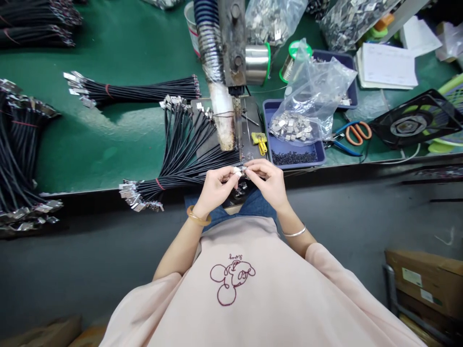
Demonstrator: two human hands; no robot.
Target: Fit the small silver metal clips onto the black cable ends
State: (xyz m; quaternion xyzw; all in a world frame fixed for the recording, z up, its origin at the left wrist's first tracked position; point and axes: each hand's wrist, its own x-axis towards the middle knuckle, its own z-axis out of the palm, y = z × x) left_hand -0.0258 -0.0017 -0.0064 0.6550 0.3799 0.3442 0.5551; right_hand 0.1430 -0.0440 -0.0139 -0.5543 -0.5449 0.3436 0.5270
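Both of my hands meet at the table's front edge, below the tip of a mounted tool. My left hand (217, 187) is closed in a pinch on a small silvery connector (238, 171). Close against it, my right hand (268, 182) is also pinched, and what lies between its fingertips is too small to make out. Left of my hands, a bundle of black cables (181, 174) with metal plugs lies across the edge. More black cables (177, 137) fan out behind it, their plugs pointing away from me.
Above my hands stand a metal post (233, 43) and a wrapped hose (220, 111). To the right are a blue tray (265, 115) with a bag of metal connectors (294, 126), a yellow clip (259, 142), orange-handled pliers (358, 132) and a black fan (415, 120). Another cable bundle (144, 91) lies behind.
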